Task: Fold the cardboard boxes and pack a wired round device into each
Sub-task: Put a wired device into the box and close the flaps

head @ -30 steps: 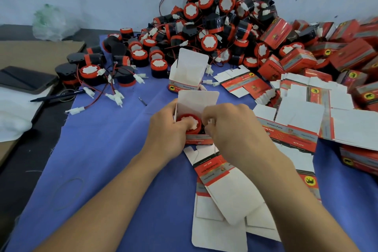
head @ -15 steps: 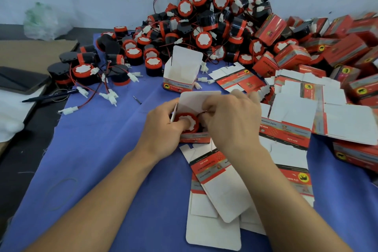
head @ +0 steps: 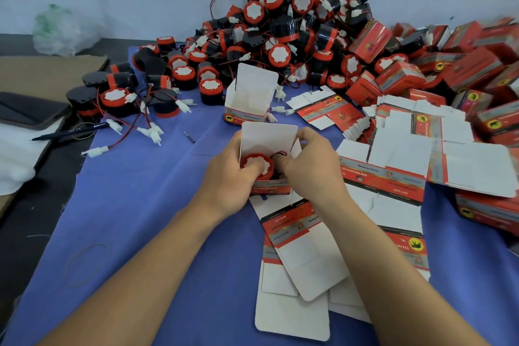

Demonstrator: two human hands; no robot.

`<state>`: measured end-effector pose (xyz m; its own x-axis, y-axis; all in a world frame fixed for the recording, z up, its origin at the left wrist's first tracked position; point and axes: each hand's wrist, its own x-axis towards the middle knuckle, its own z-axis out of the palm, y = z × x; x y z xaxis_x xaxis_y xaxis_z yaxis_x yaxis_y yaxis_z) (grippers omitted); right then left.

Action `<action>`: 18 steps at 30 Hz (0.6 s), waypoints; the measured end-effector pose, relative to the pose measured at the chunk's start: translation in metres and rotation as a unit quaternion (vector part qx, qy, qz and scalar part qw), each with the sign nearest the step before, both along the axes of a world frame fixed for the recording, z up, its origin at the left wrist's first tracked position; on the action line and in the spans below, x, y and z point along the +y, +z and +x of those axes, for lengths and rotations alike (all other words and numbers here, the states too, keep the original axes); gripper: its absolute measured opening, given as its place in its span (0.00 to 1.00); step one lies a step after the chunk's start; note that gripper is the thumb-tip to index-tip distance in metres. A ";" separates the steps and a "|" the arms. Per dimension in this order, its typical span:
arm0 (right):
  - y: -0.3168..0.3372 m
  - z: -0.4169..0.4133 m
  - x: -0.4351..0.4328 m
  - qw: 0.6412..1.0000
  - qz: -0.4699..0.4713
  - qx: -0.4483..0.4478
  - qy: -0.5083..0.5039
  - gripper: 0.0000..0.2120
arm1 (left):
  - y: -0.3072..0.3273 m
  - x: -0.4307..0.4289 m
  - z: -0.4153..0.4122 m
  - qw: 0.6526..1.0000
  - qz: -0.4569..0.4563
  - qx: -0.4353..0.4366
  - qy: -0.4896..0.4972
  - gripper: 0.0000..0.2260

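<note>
Left hand point(head: 228, 177) is gripping the open cardboard box point(head: 270, 191) with its thumb pressing the wired round device point(head: 257, 165) seated between both hands, while the right hand point(head: 310, 170) is pinching the side flap point(head: 295, 149), lid flap point(head: 269, 137) standing upright just beyond.

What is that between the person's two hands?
The head view shows a box with its lid flap up and a round device inside. The left hand grips it on one side, and the right hand holds the other.
</note>
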<state>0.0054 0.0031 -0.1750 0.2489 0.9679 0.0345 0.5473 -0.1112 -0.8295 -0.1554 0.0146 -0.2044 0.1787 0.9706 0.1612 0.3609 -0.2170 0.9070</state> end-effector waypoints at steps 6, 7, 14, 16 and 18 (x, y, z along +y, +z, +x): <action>0.001 0.013 -0.004 0.995 -0.003 0.069 0.079 0.08 | -0.002 -0.001 0.000 1.000 -0.004 -0.001 0.018 0.16; 0.003 0.020 -0.005 0.986 -0.019 0.104 0.128 0.08 | -0.002 -0.001 0.001 1.000 -0.003 -0.001 0.022 0.17; 0.001 0.040 -0.006 0.917 -0.117 0.317 0.209 0.13 | -0.006 0.001 0.001 0.999 0.009 0.022 0.031 0.17; -0.003 0.033 -0.004 0.942 -0.080 0.276 0.173 0.09 | -0.006 0.000 0.002 0.999 0.008 0.027 0.025 0.17; -0.005 0.024 -0.004 0.963 -0.046 0.230 0.135 0.06 | -0.004 -0.001 0.003 0.999 0.002 0.026 0.019 0.17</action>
